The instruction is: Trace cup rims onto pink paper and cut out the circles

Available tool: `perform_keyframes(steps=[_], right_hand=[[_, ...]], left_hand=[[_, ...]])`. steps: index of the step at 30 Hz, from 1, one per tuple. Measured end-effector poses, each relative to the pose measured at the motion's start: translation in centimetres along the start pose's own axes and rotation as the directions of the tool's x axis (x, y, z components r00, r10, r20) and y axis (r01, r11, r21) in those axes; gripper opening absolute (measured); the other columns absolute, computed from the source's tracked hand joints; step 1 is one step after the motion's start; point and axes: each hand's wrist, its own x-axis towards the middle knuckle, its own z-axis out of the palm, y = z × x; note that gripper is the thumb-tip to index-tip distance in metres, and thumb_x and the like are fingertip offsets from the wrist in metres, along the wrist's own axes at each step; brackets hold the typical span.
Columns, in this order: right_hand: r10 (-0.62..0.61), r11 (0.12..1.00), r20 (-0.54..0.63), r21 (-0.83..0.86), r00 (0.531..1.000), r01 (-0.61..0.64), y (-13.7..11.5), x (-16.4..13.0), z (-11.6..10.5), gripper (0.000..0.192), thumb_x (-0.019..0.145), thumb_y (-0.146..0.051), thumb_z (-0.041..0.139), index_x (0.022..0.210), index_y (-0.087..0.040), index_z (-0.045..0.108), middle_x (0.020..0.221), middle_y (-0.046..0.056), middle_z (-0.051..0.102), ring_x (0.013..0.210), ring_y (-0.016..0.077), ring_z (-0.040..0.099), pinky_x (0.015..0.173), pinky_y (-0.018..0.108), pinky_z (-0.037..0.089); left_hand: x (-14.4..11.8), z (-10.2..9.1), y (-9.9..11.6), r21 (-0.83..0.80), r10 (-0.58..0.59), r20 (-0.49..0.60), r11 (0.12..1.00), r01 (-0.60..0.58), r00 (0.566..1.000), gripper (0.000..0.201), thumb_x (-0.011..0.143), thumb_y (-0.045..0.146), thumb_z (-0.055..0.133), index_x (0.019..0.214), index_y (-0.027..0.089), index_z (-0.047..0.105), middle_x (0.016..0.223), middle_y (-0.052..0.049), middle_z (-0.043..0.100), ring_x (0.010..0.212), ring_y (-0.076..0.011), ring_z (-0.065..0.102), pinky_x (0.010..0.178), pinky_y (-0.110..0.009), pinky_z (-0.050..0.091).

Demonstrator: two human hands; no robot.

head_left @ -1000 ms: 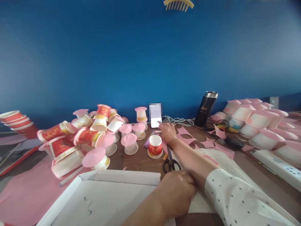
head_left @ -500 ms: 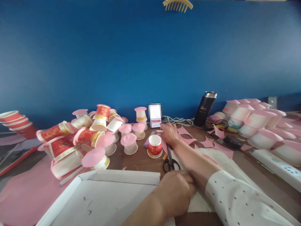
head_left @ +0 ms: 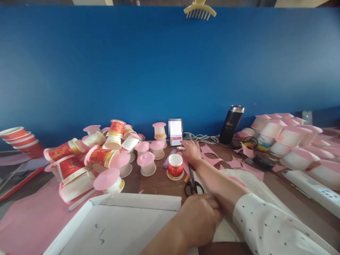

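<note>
My right hand (head_left: 191,151) lies palm down on the brown table, far ahead of me, its fingertips at a small white stick (head_left: 180,148). Just beyond stands a small white phone-like card (head_left: 175,136). A red and white paper cup (head_left: 175,167) stands upright left of my wrist, and black scissors (head_left: 192,184) lie under my forearm. My left hand (head_left: 198,219) is a closed fist close to me, resting at the right edge of a white cardboard tray (head_left: 119,223). I cannot see anything inside the fist.
A pile of red paper cups and pink-lidded cups (head_left: 87,156) fills the left. More pink-lidded cups (head_left: 287,138) are stacked at the right. A black flask (head_left: 230,124), cables (head_left: 199,136), a power strip (head_left: 310,184), an open book (head_left: 255,184) and pink paper (head_left: 29,216) lie about.
My right hand has drawn back a little from the white card it was touching. The left fist has stayed put. The view has tipped slightly upward.
</note>
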Motion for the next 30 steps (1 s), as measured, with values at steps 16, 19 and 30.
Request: perform_keyframes(steps=[16,19,30], right_hand=[[0.086,0.988,-0.125,0.135,0.988,-0.069,0.0,3.0,-1.1,0.029,0.08,-0.014,0.045,0.099,-0.023,0.064,0.135,0.004,0.054,0.116,0.0242,0.051,0.092,0.037,0.04],[0.125,0.977,-0.135,0.188,0.983,-0.098,0.1,4.6,-2.1,0.029,0.081,-0.014,0.044,0.097,-0.022,0.065,0.135,0.002,0.053,0.114,0.0218,0.053,0.088,0.033,0.043],[0.013,1.0,-0.074,0.005,0.997,-0.012,0.2,4.5,-1.1,0.028,0.077,-0.013,0.047,0.091,-0.024,0.068,0.145,-0.002,0.042,0.106,0.025,0.053,0.085,0.039,0.042]], left_hand=[[0.3,0.1,0.1,0.037,-0.002,0.043,0.999,0.0,0.999,0.004,0.074,0.016,0.057,0.078,0.017,0.06,0.08,-0.004,0.066,0.079,-0.0183,0.058,0.073,-0.03,0.045],[0.2,0.3,0.0,0.001,-0.008,0.033,1.0,0.008,0.999,0.009,0.075,0.016,0.057,0.083,0.016,0.061,0.085,-0.005,0.067,0.084,-0.0181,0.058,0.076,-0.029,0.045],[0.3,0.0,0.0,-0.005,-0.012,0.077,1.0,0.013,0.997,0.012,0.074,0.016,0.059,0.086,0.016,0.062,0.085,-0.006,0.067,0.087,-0.0191,0.059,0.078,-0.029,0.045]])
